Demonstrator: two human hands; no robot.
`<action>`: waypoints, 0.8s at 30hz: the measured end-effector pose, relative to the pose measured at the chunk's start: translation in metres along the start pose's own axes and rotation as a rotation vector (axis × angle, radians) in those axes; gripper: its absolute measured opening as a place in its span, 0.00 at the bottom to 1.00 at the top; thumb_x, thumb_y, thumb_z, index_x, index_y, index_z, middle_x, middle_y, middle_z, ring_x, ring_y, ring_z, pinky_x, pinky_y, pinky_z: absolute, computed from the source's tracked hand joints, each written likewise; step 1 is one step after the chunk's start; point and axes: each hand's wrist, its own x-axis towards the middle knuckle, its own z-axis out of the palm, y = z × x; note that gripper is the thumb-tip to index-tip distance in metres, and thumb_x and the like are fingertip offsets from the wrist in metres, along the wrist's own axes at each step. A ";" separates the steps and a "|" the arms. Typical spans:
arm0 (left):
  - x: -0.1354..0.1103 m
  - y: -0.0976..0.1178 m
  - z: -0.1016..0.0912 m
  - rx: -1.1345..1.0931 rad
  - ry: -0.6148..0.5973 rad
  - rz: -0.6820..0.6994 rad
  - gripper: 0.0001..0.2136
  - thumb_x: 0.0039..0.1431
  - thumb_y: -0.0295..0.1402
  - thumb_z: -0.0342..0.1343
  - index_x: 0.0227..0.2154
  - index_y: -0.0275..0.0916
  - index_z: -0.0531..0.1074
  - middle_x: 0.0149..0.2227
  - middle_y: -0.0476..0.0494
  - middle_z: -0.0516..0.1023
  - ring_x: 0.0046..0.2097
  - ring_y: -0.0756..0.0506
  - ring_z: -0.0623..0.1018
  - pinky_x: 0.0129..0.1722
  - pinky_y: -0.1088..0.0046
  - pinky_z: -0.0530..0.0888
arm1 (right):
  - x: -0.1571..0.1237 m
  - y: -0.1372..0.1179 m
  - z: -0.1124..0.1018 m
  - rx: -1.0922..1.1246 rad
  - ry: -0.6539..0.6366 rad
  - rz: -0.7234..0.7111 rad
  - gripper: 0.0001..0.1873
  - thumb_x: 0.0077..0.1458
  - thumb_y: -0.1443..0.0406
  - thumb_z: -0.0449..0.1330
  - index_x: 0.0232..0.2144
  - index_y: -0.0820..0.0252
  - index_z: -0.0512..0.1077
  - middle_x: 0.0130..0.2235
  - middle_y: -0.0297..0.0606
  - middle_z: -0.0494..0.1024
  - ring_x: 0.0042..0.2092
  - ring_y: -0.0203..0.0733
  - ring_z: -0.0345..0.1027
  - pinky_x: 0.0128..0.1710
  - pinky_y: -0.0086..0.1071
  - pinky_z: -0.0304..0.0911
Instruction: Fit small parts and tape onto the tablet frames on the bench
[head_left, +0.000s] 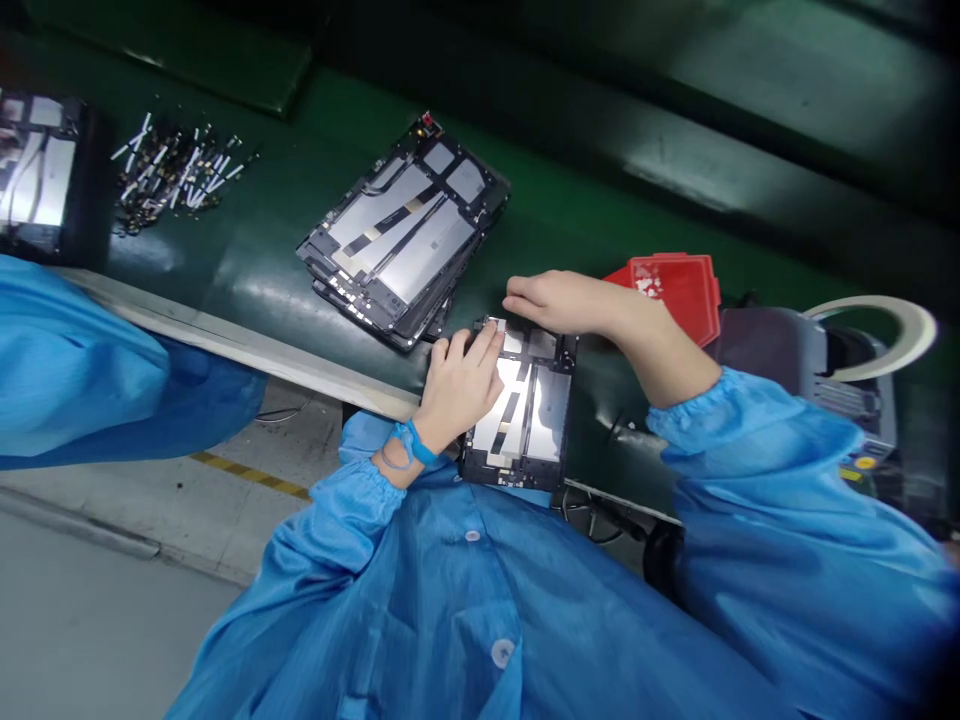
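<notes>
The open tablet (529, 420) lies at the near edge of the green belt (247, 270), just in front of the person, its inner plates bare. The left hand (459, 378) rests flat on it, fingers stretched and close together, tips pressing near the far left corner. The right hand (559, 300) curls over the far edge; whether it pinches anything cannot be told. This unit looks mid-work, with no back cover on it; a stack of like tablets (409, 235) lies further up the belt
</notes>
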 end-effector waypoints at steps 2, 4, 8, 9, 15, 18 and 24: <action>0.000 0.000 0.000 -0.004 0.005 -0.002 0.28 0.78 0.32 0.47 0.78 0.38 0.68 0.80 0.40 0.68 0.68 0.30 0.73 0.64 0.48 0.71 | -0.001 -0.004 0.008 0.036 -0.020 0.017 0.21 0.81 0.49 0.49 0.48 0.56 0.75 0.40 0.47 0.84 0.41 0.51 0.77 0.40 0.38 0.61; 0.002 -0.001 0.001 -0.012 0.012 0.000 0.28 0.78 0.32 0.46 0.77 0.36 0.68 0.80 0.39 0.69 0.68 0.29 0.73 0.63 0.47 0.71 | 0.001 -0.004 0.018 0.079 -0.021 0.032 0.21 0.80 0.48 0.51 0.48 0.55 0.74 0.40 0.45 0.83 0.40 0.50 0.76 0.40 0.37 0.60; 0.008 -0.003 0.002 -0.059 0.034 0.002 0.28 0.77 0.30 0.47 0.76 0.34 0.69 0.79 0.36 0.69 0.69 0.28 0.72 0.65 0.46 0.71 | 0.013 0.002 0.025 0.184 -0.010 0.022 0.19 0.78 0.48 0.54 0.46 0.55 0.74 0.39 0.42 0.83 0.39 0.47 0.74 0.40 0.36 0.61; 0.006 -0.003 0.000 -0.094 0.046 -0.005 0.28 0.76 0.30 0.48 0.76 0.34 0.69 0.79 0.35 0.69 0.69 0.28 0.72 0.66 0.46 0.70 | 0.015 0.003 0.024 0.207 -0.010 0.023 0.19 0.77 0.48 0.55 0.44 0.55 0.75 0.40 0.42 0.83 0.40 0.47 0.74 0.41 0.37 0.62; -0.082 -0.006 -0.007 -0.746 0.247 -0.200 0.16 0.73 0.39 0.54 0.55 0.42 0.81 0.62 0.34 0.83 0.65 0.32 0.77 0.69 0.49 0.73 | -0.030 -0.020 0.038 0.336 0.405 0.092 0.17 0.77 0.53 0.51 0.38 0.54 0.71 0.44 0.47 0.83 0.47 0.52 0.76 0.52 0.43 0.67; -0.141 -0.003 0.010 -0.974 0.242 -0.461 0.15 0.73 0.49 0.54 0.36 0.45 0.76 0.38 0.39 0.82 0.43 0.36 0.82 0.50 0.52 0.80 | -0.080 -0.048 0.091 0.586 0.846 0.127 0.19 0.75 0.48 0.51 0.40 0.53 0.71 0.45 0.46 0.81 0.50 0.53 0.75 0.58 0.46 0.68; -0.150 0.038 0.056 -1.442 0.047 -0.532 0.36 0.56 0.74 0.60 0.46 0.43 0.72 0.34 0.43 0.83 0.29 0.41 0.84 0.29 0.64 0.79 | -0.140 -0.118 0.214 1.451 1.333 0.459 0.19 0.56 0.51 0.70 0.45 0.52 0.75 0.54 0.38 0.81 0.59 0.48 0.75 0.70 0.50 0.64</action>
